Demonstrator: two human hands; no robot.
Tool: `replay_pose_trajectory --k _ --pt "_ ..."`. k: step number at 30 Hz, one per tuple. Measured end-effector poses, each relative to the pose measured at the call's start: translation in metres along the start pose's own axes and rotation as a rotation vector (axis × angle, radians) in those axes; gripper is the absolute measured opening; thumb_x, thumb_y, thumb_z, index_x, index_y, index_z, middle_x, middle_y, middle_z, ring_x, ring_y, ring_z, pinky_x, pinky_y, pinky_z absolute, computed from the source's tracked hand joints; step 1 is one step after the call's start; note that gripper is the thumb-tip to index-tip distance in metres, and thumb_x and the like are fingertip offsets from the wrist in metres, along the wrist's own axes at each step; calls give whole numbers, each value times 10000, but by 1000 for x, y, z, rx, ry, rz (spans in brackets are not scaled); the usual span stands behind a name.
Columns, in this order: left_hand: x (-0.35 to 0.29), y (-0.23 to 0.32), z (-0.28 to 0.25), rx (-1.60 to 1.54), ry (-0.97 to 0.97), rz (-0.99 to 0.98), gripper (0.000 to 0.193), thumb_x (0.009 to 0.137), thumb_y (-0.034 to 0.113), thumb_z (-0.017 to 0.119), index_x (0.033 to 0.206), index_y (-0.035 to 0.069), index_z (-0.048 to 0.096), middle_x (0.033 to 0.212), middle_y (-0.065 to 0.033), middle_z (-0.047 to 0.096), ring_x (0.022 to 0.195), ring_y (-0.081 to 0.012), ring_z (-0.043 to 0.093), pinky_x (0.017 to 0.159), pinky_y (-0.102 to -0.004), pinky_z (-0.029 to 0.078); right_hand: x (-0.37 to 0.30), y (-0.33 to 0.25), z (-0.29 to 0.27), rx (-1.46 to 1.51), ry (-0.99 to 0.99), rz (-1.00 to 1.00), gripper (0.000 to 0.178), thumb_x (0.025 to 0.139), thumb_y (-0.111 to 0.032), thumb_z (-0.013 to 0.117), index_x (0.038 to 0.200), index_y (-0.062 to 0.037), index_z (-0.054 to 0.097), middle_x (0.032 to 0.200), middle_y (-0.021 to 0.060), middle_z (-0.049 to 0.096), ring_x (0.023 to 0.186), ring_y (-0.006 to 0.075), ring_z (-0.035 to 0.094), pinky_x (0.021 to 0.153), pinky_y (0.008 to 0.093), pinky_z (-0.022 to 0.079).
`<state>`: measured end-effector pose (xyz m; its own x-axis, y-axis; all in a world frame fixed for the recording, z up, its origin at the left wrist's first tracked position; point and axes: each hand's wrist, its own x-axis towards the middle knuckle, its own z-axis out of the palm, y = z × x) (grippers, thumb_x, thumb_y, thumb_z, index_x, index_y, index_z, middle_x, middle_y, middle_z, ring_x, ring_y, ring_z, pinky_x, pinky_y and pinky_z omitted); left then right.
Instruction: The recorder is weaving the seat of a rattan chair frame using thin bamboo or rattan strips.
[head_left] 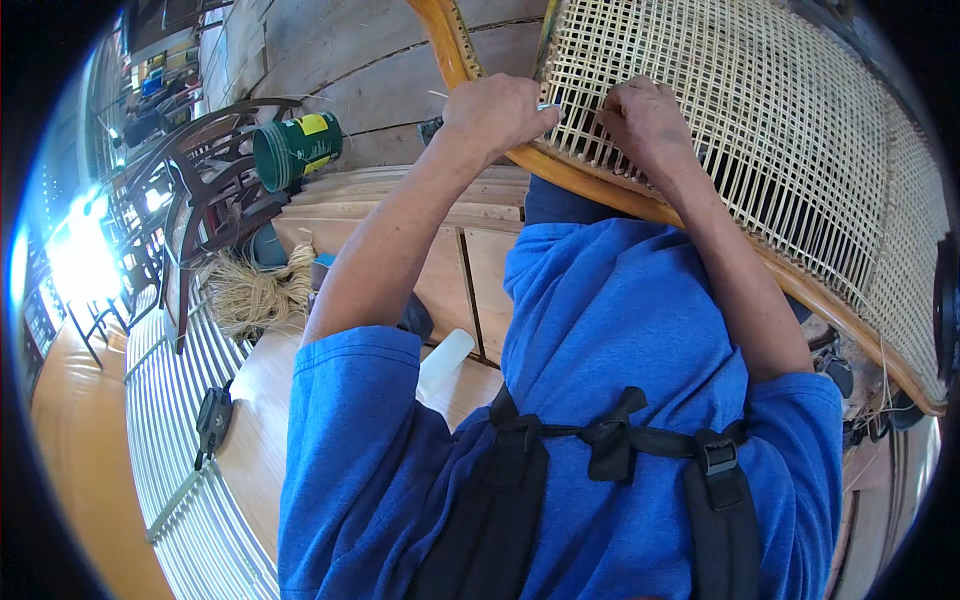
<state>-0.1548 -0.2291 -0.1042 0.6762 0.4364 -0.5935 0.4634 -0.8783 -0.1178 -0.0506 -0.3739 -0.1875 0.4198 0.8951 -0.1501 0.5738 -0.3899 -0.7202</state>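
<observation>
A wooden frame (600,188) with a honey-coloured finish lies across my lap. An open lattice of pale cane webbing (760,120) is stretched inside it. My left hand (497,115) is closed at the frame's left corner. A small whitish, shiny bit shows by its thumb, and a thin pale sliver sticks out on its far side; I cannot make out what it grips. Over the near left part of the webbing, my right hand (648,125) has its fingers pinched together against the strands. Whatever lies between those fingertips is hidden. Along the near rail the weave has wider gaps.
Left of me, a green bucket (297,150) lies tipped beside dark wooden chair frames (185,200). A bundle of loose cane strands (255,290) hangs below it. A translucent white cylinder (445,360) lies by my left side. Black straps (510,480) cross my blue shirt.
</observation>
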Motion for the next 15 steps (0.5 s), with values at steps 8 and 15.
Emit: replay_pose_trajectory --k 8,15 --pt "-3 9 -1 5 11 -31 416 822 452 488 875 79 666 794 -201 656 790 -368 641 723 -471 506 2 -20 13 -106 59 92 170 807 -222 595 879 -89 672 961 129 604 942 333 548 822 420 450" --pt "-1 1 -10 130 35 41 336 860 296 449 814 53 676 785 -187 659 775 -365 647 692 -467 516 0 -14 7 29 106 112 172 802 -251 627 890 -111 677 1025 89 601 1006 313 547 791 440 491"
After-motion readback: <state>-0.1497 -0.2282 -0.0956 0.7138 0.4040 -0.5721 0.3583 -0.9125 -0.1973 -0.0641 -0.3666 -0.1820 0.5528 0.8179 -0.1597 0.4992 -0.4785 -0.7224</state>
